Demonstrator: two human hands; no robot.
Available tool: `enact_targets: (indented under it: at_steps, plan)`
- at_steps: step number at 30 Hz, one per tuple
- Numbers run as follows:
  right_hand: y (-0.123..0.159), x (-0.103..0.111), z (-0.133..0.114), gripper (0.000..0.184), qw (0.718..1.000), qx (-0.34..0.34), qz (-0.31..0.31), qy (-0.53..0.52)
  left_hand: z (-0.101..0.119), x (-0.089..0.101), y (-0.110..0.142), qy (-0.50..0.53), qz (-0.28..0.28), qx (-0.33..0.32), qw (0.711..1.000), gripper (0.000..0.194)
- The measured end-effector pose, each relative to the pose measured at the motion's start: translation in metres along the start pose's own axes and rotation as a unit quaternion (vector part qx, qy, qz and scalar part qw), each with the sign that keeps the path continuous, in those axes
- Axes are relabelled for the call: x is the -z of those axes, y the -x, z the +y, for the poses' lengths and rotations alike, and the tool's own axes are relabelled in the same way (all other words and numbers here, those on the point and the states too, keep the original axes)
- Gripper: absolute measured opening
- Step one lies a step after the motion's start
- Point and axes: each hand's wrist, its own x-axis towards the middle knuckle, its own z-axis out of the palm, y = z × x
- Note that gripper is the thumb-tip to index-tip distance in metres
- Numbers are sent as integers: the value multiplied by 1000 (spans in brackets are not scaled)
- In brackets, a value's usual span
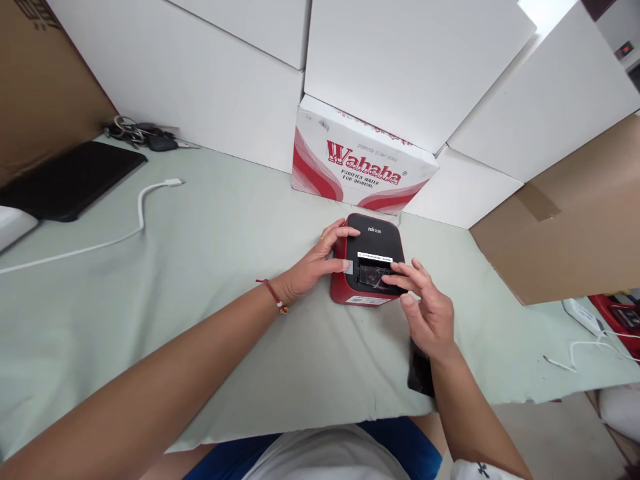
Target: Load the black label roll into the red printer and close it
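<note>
While left hand (311, 265), spread, braces the device (373, 242) and right hand (431, 312), half-curled, touches its window (371, 276), uneven pressing could skid it right.

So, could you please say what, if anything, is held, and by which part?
The left hand steadies the device by its left edge; the right hand touches its top.
</note>
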Motion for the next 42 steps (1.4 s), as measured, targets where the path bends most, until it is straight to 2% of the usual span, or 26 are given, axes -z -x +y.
enact_targets:
  at_steps: [6, 13, 17, 20, 23, 25, 26, 30, 34, 36, 39, 42]
  plan:
    - [9, -8, 12, 29, 998, -12, 55, -8, 1, 3, -1, 7, -13, 6, 1000, 69]
    - [1, -4, 6, 27, 997, 37, 65, -13, 0, 4, -4, 14, -33, -19, 999, 105]
    - [-15, 11, -1, 23, 1000, -12, -2, -22, 3, 3, -4, 32, -28, -18, 999, 109]
    - [-42, 26, -7, 26, 994, -80, -70, -17, 4, 3, -4, 46, -21, -8, 999, 106]
    - [-80, 38, -11, 29, 969, -132, -206, 25, 1, 3, -4, 61, -23, -12, 998, 99]
    - [-104, 38, -9, 27, 940, -135, -308, 62, -2, 3, -5, 59, -23, -22, 998, 96]
    - [-113, 36, -6, 25, 931, -129, -333, 78, -3, 3, -5, 52, -21, -25, 998, 95]
    - [-135, 15, 8, 29, 927, -85, -338, 138, -6, 5, -6, 8, -12, -18, 1000, 93]
    - [-139, -10, 20, 39, 887, -64, -385, 247, -6, 6, -6, -10, -9, -4, 1000, 89]
    - [-138, -17, 23, 39, 881, -72, -381, 271, -6, 6, -6, -15, -9, -7, 1000, 89]
    - [-134, -18, 20, 35, 898, -78, -352, 254, -5, 5, -6, -22, -9, -11, 1000, 89]
    - [-127, -2, 8, 29, 930, -97, -294, 196, -4, 5, -5, -19, -9, -11, 1000, 87]
